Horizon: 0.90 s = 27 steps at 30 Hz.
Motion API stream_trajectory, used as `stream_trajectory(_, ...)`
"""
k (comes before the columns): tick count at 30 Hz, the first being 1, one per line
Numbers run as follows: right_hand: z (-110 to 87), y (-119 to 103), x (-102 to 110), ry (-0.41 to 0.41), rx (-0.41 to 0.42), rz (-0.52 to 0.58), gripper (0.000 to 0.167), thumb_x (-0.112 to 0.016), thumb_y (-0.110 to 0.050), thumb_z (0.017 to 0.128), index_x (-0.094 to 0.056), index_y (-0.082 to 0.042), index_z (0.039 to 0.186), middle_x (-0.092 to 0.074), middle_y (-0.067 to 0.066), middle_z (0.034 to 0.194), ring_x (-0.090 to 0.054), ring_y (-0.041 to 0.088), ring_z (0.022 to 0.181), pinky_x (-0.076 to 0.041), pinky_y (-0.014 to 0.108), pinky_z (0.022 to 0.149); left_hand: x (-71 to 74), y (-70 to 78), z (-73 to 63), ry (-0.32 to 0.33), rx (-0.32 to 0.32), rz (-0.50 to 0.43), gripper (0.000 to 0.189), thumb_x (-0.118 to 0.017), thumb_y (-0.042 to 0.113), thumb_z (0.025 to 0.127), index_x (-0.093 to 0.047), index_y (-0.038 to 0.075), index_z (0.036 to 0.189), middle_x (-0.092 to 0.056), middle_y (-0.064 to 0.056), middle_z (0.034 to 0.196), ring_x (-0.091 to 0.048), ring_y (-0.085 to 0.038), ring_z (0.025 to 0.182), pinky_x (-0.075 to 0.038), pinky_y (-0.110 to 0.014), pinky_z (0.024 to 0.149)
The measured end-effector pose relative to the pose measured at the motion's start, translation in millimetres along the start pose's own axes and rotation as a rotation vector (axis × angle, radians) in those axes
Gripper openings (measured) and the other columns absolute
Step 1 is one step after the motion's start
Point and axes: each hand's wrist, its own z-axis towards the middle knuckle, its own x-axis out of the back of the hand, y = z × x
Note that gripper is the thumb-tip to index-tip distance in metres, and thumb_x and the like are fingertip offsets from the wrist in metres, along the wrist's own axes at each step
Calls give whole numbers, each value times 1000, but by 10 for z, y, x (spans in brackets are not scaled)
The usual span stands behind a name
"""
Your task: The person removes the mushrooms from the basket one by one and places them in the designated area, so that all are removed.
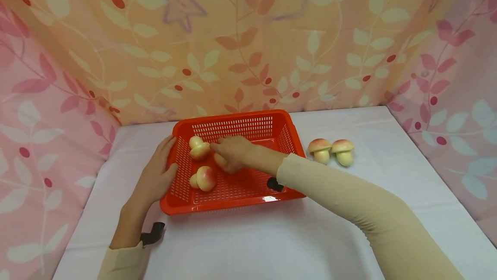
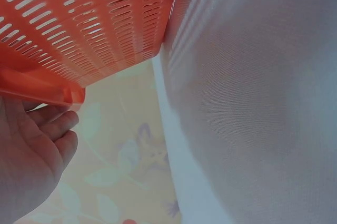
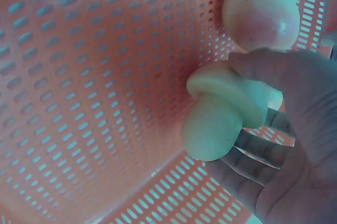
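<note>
My right hand (image 1: 234, 152) reaches down into a red plastic basket (image 1: 233, 208) and holds a toy mushroom (image 3: 213, 124) between thumb and fingers. In the head view that mushroom is partly hidden by the hand. Two more mushrooms lie in the basket: one (image 1: 199, 148) by the far left corner and a pink-capped one (image 1: 206, 178) nearer the front. At the basket's left side my left hand (image 1: 156, 176) grips the rim, its thumb on top. The left wrist view shows its fingers (image 2: 60, 129) under the rim.
Two mushrooms, one (image 1: 320, 149) beside the other (image 1: 343, 152), stand on the white tabletop (image 1: 248, 245) to the right of the basket. Floral curtains (image 1: 240, 47) enclose the table at the back and both sides. A black wrist-camera piece (image 1: 275, 184) shows below the right sleeve.
</note>
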Motion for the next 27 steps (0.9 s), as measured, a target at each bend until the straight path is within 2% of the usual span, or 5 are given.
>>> stream_trajectory(4,4,20,-22,34,16,47,44,-53,-25,105,-56,-10,147,-70,15,129,-70,34,117,-61,47,94,-5,7,8,-4,-5,0,72,-50,10,101,-25,5,168,-21,-15,177,-27,-45,161,-30,-73,123)
stream_trajectory(7,1,41,-34,44,25,65,40,-56,-24,104,-60,-10,142,-71,15,128,-70,34,119,-60,48,97,-2,14,10,-11,-2,3,72,-49,11,101,-24,6,168,-20,-15,178,-26,-45,161,-30,-73,124)
stream_trajectory(12,-15,76,-37,45,38,82,36,-59,-25,103,-63,-12,136,-71,13,121,-71,32,110,-61,47,89,2,1,5,-3,-6,11,72,-49,11,101,-24,5,168,-20,-15,177,-27,-46,160,-30,-73,123)
stream_trajectory(21,-108,156,-26,21,47,83,40,-62,-28,102,-62,-12,139,-69,12,116,-67,28,100,-60,44,87,-27,22,17,-5,-14,-2,72,-49,11,101,-24,5,168,-20,-15,177,-25,-46,161,-29,-74,124)
stream_trajectory(27,-137,201,-33,18,57,87,45,-65,-31,100,-61,-13,141,-68,10,121,-67,26,102,-60,43,91,3,34,-13,-2,-16,8,71,-48,10,101,-25,3,167,-20,-16,177,-26,-47,160,-29,-75,123)
